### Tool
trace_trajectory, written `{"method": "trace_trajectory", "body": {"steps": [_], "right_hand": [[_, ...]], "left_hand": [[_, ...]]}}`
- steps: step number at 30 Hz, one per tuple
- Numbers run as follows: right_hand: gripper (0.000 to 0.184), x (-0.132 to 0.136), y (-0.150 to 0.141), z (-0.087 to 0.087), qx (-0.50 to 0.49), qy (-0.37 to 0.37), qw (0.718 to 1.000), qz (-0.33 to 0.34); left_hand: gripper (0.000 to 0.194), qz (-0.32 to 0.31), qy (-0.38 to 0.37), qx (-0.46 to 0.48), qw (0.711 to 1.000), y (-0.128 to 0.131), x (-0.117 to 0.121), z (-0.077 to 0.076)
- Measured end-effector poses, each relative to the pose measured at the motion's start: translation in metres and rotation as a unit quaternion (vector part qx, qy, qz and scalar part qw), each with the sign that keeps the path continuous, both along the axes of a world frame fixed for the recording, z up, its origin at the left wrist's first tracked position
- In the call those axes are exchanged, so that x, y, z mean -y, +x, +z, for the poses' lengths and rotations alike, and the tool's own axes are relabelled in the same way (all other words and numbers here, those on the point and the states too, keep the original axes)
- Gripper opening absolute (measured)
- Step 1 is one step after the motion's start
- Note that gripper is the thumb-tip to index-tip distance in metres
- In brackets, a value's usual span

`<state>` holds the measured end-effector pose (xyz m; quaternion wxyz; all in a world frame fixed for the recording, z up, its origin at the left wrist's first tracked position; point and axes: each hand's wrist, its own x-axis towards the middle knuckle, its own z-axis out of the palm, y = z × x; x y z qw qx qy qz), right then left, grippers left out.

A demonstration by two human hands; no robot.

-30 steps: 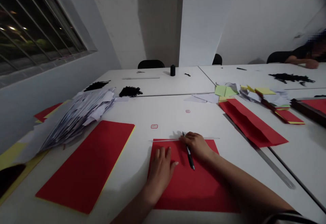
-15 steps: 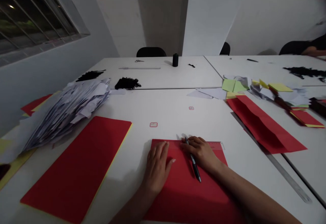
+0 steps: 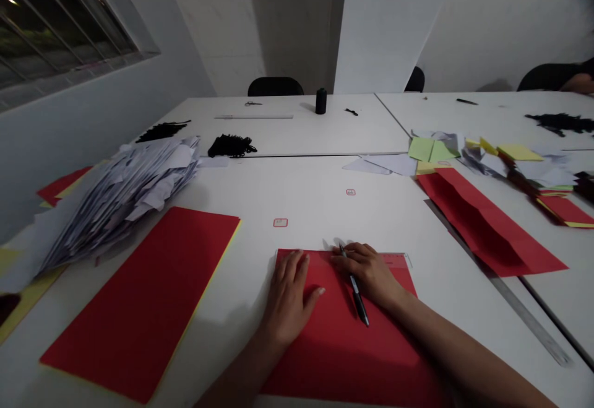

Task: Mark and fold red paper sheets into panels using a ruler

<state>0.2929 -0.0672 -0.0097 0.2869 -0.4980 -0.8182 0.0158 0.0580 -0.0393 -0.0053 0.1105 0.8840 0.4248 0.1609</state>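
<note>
A red sheet point(image 3: 352, 364) lies on the white table in front of me. My left hand point(image 3: 290, 299) rests flat on its upper left part, fingers stretched toward the far edge and thumb apart. My right hand point(image 3: 366, 272) is closed on a black and silver pen point(image 3: 356, 296), with the pen slanting back from the fingers toward me. Under the right hand, a clear strip point(image 3: 395, 260) with fine markings, apparently a ruler, runs along the sheet's far edge; the hands hide part of it.
To the left lie red and yellow sheets point(image 3: 143, 296) and a heap of white paper point(image 3: 125, 197). At right are a folded red sheet point(image 3: 492, 222), a long clear ruler point(image 3: 520, 309) and paper scraps point(image 3: 431, 150). Farther back stand black cord point(image 3: 231, 145) and a black spool point(image 3: 320, 101).
Both hands stay almost in place on the red sheet, the pen still in the right one. The whole view has shifted slightly.
</note>
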Motion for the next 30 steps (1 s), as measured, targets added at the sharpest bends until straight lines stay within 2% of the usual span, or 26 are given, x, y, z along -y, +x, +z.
{"method": "trace_trajectory", "body": {"steps": [20,30], "right_hand": [[0.031,-0.0008,-0.0006,0.0011,0.0,-0.008,1.0,-0.004],[0.029,-0.001,0.0002,-0.0004,-0.006,-0.01,1.0,-0.001]], "left_hand": [[0.057,0.002,-0.003,0.024,1.0,-0.0001,-0.0006,-0.0029],[0.057,0.005,-0.017,0.024,1.0,0.0007,0.0004,0.0003]]}}
